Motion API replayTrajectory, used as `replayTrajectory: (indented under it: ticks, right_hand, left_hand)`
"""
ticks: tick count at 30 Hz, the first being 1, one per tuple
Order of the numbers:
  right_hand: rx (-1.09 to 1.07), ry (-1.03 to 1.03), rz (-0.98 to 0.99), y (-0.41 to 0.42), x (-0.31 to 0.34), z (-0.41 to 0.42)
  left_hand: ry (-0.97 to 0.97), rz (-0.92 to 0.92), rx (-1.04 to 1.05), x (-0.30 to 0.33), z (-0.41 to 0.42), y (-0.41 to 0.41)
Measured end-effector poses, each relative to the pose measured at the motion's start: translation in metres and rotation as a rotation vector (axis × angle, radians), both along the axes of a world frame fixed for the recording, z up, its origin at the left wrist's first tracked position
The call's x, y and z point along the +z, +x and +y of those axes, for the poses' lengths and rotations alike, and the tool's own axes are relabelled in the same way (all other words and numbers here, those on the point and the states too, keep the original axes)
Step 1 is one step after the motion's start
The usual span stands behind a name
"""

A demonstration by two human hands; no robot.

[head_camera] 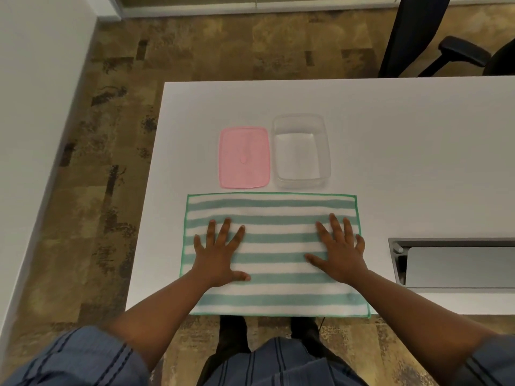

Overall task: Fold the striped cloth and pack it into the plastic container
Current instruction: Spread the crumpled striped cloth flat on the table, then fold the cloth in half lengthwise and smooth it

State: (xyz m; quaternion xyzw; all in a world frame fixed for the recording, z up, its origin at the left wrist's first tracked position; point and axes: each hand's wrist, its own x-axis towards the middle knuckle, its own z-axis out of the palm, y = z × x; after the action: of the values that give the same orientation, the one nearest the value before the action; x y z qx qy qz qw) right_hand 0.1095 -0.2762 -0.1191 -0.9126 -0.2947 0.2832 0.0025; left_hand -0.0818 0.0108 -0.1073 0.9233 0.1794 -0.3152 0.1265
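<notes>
One striped cloth (274, 254), one clear plastic container (301, 151), one pink lid (244, 157) and two hands lie on a single white table (404, 151). The cloth is spread flat at the table's near edge, at 6 o'clock from the container and lid. It is a wide rectangle with pale teal and white bands running side to side and a thin green stitched hem around it; its surface looks smooth, with only faint ripples near the middle.

The left hand (218, 253) rests palm down on the cloth's left half, fingers spread and flat, gripping nothing. The right hand (341, 253) lies the same way on the right half, open and pressed flat, its little finger near the cloth's right hem.

The container stands open and empty just beyond the cloth's far edge; the lid lies flat immediately at its 9 o'clock, close beside it.

At 3 o'clock from the cloth a grey recessed tray (457, 263) is cut off by the frame's right edge. At 1 o'clock a dark office chair (446, 54) shows only in part. The cloth's near hem reaches the table's edge, so whether it overhangs is unclear.
</notes>
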Motion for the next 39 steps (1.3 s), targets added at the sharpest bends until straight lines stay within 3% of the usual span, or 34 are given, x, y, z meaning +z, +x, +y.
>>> replayTrajectory:
  ticks: [7, 13, 20, 31, 39]
  right_hand:
    - [0.093, -0.096, 0.063, 0.009, -0.010, 0.008]
    - [0.115, -0.061, 0.038, 0.017, -0.009, 0.012]
    - [-0.204, 0.186, -0.160, 0.051, 0.009, 0.031]
    - [-0.263, 0.148, -0.075, 0.120, 0.011, 0.040]
    - [-0.259, 0.080, -0.097, 0.126, 0.012, 0.045]
  left_hand:
    - [-0.035, 0.058, 0.070, -0.011, 0.002, -0.008]
    - [-0.035, 0.050, 0.072, -0.009, 0.005, -0.009]
    - [-0.007, -0.361, 0.242, -0.005, 0.051, 0.026]
    - [-0.027, -0.195, 0.310, -0.006, 0.124, 0.069]
    - [0.092, -0.232, 0.240, -0.006, 0.118, 0.073]
